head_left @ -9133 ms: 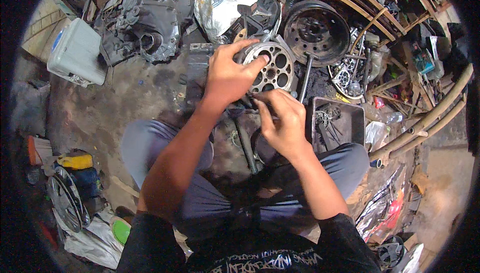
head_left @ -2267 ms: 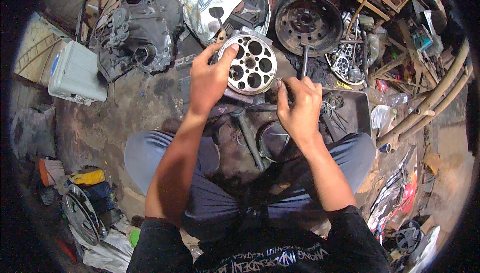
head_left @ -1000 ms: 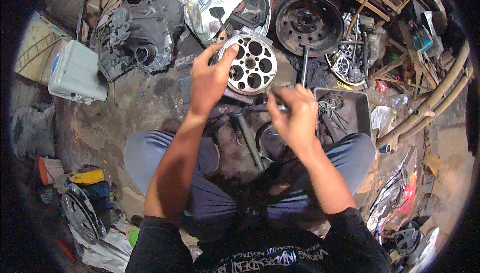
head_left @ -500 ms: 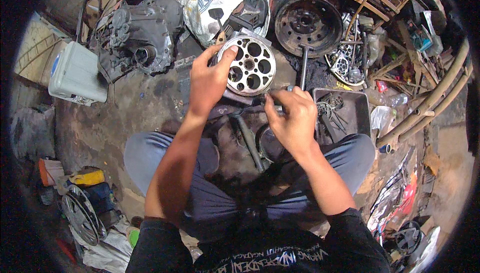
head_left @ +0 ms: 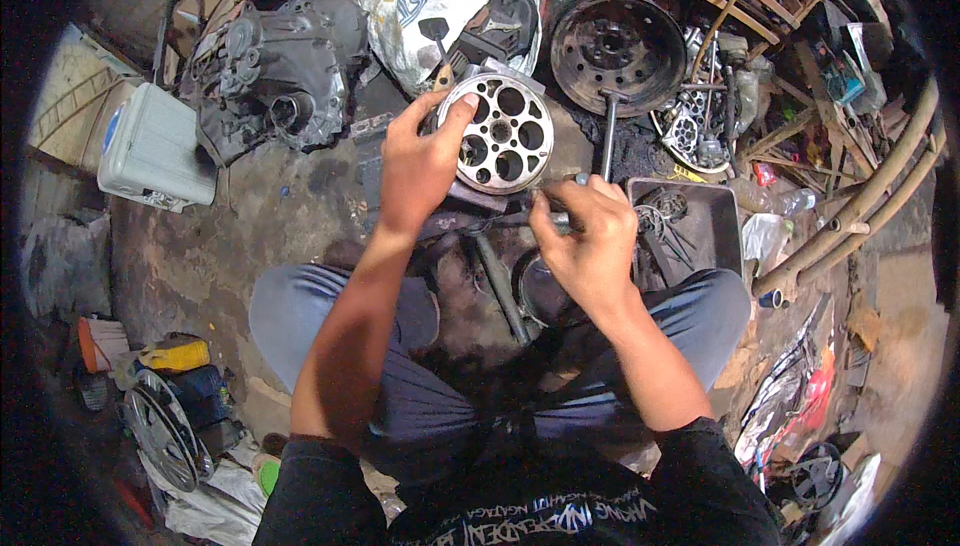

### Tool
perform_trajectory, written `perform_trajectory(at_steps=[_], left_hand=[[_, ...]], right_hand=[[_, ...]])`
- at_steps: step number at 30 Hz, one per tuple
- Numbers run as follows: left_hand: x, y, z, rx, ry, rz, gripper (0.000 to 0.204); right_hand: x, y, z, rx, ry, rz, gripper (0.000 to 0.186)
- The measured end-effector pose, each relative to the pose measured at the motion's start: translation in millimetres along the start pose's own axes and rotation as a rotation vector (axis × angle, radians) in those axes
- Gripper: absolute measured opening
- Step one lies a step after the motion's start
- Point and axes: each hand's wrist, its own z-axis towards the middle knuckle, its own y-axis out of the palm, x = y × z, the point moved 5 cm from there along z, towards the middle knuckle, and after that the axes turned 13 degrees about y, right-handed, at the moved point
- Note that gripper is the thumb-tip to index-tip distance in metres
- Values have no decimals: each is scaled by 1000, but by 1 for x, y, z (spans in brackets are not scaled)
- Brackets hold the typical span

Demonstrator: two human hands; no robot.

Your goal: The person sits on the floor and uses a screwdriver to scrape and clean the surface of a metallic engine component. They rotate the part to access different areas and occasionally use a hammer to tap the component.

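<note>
My left hand [head_left: 425, 166] grips the left edge of a round, silvery metal disc [head_left: 501, 133], its thumb on the top face. Several large round holes ring a small toothed hole in its centre. The disc sits tilted over a dark metal piece [head_left: 476, 196]. At the disc's lower right rim is my right hand [head_left: 590, 236], thumb and forefinger pinched together. Whatever they hold, if anything, is too small to make out. Below, between my legs, a metal bar [head_left: 499, 286] stands out against the dark ground.
A steel wheel rim [head_left: 617, 46] lies ahead, with a metal-handled hammer [head_left: 610, 136] against it. A grey tray [head_left: 725, 231] of metal bits is by my right knee. A large gearbox casing [head_left: 290, 66] and a grey plastic box [head_left: 160, 146] stand at left; bamboo poles [head_left: 870, 196] at right.
My right hand has shifted very slightly to the right, near the disc's rim. The left hand keeps its hold, and the disc has barely moved.
</note>
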Motion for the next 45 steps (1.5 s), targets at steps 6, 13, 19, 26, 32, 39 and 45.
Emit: perform_trajectory(at_steps=[6, 13, 19, 26, 32, 39, 45], left_hand=[[-4, 2, 0, -4, -18, -60, 46], [-3, 2, 0, 9, -28, -48, 47], [-3, 2, 1, 1, 30, -25, 34], [-5, 2, 1, 11, 27, -30, 38], [2, 3, 0, 3, -36, -56, 45], [-4, 3, 0, 10, 12, -26, 39], [-5, 3, 1, 8, -17, -81, 42]], right_hand=[[18, 4, 9, 54, 51, -41, 16], [33, 4, 18, 22, 85, -84, 16], [24, -2, 13, -27, 164, 42, 12], [18, 0, 3, -42, 48, 118, 18], [36, 14, 9, -25, 127, 54, 17], [21, 17, 7, 4, 52, 81, 17], [13, 16, -1, -49, 2, 48, 21]])
